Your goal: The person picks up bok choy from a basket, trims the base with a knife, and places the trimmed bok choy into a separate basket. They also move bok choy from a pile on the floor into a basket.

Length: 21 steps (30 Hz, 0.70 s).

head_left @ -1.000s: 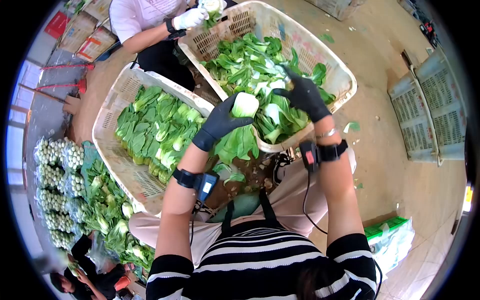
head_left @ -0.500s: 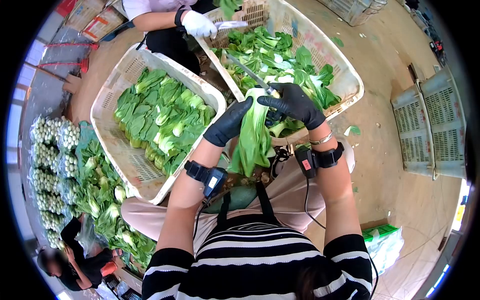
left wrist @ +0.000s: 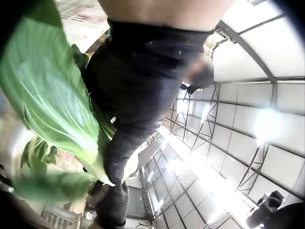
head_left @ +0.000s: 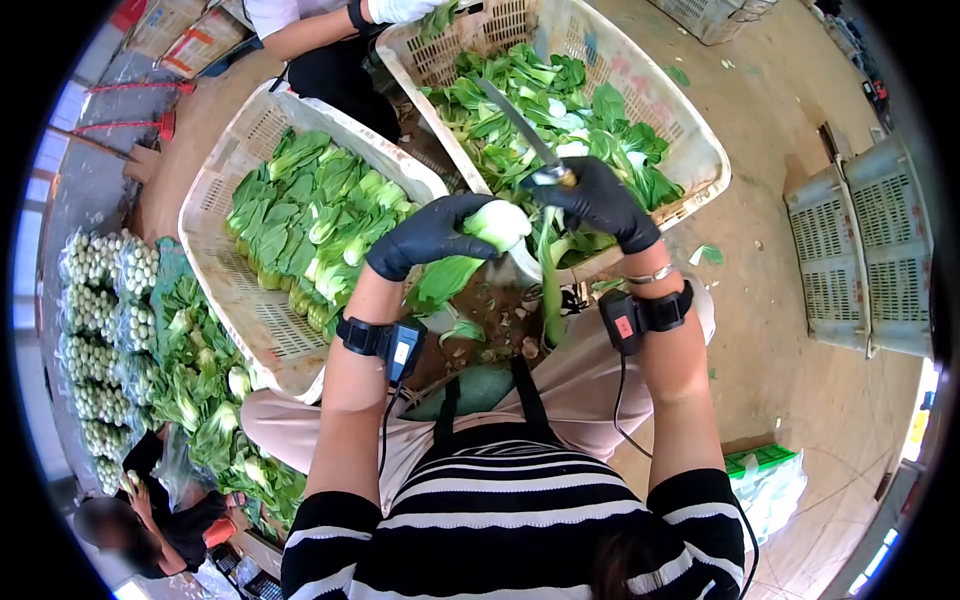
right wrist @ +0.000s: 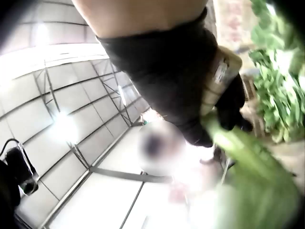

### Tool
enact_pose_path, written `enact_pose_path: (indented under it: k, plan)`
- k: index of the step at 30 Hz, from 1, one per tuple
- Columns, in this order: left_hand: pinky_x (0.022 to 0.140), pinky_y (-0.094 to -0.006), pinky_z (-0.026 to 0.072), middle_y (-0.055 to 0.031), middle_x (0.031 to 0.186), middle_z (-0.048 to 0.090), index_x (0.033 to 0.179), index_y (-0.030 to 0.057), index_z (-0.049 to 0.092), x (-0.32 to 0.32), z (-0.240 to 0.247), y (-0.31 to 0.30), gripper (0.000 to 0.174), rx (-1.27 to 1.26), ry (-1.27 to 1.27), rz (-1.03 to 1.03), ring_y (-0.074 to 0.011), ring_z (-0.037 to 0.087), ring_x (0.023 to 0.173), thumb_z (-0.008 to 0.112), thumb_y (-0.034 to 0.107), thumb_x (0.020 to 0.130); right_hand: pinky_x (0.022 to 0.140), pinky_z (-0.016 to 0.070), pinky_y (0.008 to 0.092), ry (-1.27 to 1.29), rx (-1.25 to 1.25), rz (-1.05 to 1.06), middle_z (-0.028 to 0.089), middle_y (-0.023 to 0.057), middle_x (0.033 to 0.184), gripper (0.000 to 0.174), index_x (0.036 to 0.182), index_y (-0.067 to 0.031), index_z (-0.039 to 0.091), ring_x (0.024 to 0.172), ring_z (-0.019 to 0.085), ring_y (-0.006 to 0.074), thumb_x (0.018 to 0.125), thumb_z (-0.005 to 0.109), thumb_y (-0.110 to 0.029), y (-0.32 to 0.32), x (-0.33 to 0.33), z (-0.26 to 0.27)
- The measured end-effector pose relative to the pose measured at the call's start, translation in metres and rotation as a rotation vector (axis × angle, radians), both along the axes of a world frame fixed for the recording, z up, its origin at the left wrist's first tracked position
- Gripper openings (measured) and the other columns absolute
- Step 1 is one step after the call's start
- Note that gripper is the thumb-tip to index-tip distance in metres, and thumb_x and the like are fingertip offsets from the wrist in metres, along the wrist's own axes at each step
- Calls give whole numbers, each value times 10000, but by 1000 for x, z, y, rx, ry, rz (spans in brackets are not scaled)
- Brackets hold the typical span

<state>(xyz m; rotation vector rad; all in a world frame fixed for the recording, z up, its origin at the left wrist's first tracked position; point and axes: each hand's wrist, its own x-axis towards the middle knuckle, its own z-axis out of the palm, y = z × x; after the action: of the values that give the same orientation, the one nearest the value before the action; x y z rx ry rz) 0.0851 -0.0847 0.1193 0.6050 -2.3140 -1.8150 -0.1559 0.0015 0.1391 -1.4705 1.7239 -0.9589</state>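
My black-gloved left hand grips a bok choy, its pale base turned toward my right hand. Its broad green leaves hang below the palm in the left wrist view. A knife is in my gloved right hand, blade slanting up and left over the far crate. The knife's light handle lies inside the right fingers in the right wrist view. From that same hand a single leaf stalk hangs down, apart from the bok choy.
A crate of loose leaves stands ahead; another with rows of bok choy stands at left. Untrimmed bok choy and bagged vegetables lie further left. A white-gloved person works opposite. Stacked crates stand right.
The right hand came from over the leaf crate to the bok choy, then drew slightly away with a leaf stalk. The left hand tilted the bok choy, its base now pointing right.
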Motion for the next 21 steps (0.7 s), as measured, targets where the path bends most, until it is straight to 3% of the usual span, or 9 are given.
enact_pose_path:
  k: [2, 5, 9, 10, 11, 13, 17, 18, 21]
  plan:
    - [927, -305, 384, -64, 1133, 553, 1209, 14, 481, 3, 1, 2, 667, 206, 228, 44, -156, 508, 1038, 763, 244, 650, 577, 482, 380, 624, -131, -279, 632, 137, 754, 332, 1021, -146, 628, 659, 611, 296, 710, 674, -251, -1, -31, -1]
    - [937, -316, 374, -71, 1131, 552, 1222, 7, 461, 3, 2, 11, 728, 231, 256, 69, -160, 493, 1059, 774, 278, 623, 554, 482, 362, 745, -285, -357, 626, 131, 701, 439, 1109, -138, 584, 607, 603, 288, 702, 689, -264, -1, -52, -14]
    - [918, -323, 399, -107, 1120, 545, 1241, -24, 404, -3, -5, 16, 734, 309, 298, 205, -198, 518, 1029, 704, 352, 686, 550, 466, 297, -107, -22, 12, 627, 98, 653, 545, 1172, -58, 538, 559, 588, 132, 695, 747, -219, 15, 17, 29]
    - [856, -315, 448, -126, 1104, 544, 1226, -42, 405, -4, -10, 19, 704, 538, 328, 198, -211, 557, 965, 667, 374, 722, 550, 460, 268, 36, -405, 250, 627, 107, 654, 538, 1160, -38, 539, 506, 562, 111, 694, 743, -211, 13, 27, 10]
    - [856, -315, 448, -126, 1104, 544, 1226, -42, 405, -5, -11, 22, 704, 539, 328, 199, -211, 557, 965, 667, 374, 722, 534, 452, 259, -14, -537, 232, 627, 117, 645, 467, 1080, -29, 581, 469, 549, 100, 686, 744, -221, 10, 32, 9]
    - [892, -294, 410, -94, 1139, 528, 1280, -21, 352, -6, -15, 31, 716, 785, 337, 120, -169, 507, 1027, 663, 332, 740, 517, 441, 261, 77, -327, 332, 612, 101, 605, 377, 977, -19, 611, 466, 552, 111, 684, 740, -219, 10, 34, 13]
    - [875, -304, 411, -79, 1107, 539, 1261, -21, 377, -5, -32, 32, 835, 624, 322, 41, -173, 522, 991, 754, 337, 608, 494, 434, 263, -22, -218, 357, 586, 103, 565, 224, 803, -3, 623, 439, 553, 153, 705, 714, -183, 7, 23, 8]
    - [872, -302, 410, -77, 1097, 544, 1245, -21, 393, -4, -30, 32, 832, 569, 312, 21, -173, 524, 984, 764, 331, 589, 508, 448, 287, -215, -3, 270, 599, 122, 582, 159, 779, -27, 636, 477, 577, 200, 713, 679, -165, 9, 20, 13]
    - [860, -304, 422, -103, 1069, 558, 1206, -23, 416, -8, -22, 30, 805, 561, 370, 44, -198, 543, 963, 767, 309, 562, 590, 469, 354, 619, -289, -25, 618, 127, 708, 285, 964, -94, 630, 630, 598, 261, 697, 670, -183, 3, 2, -14]
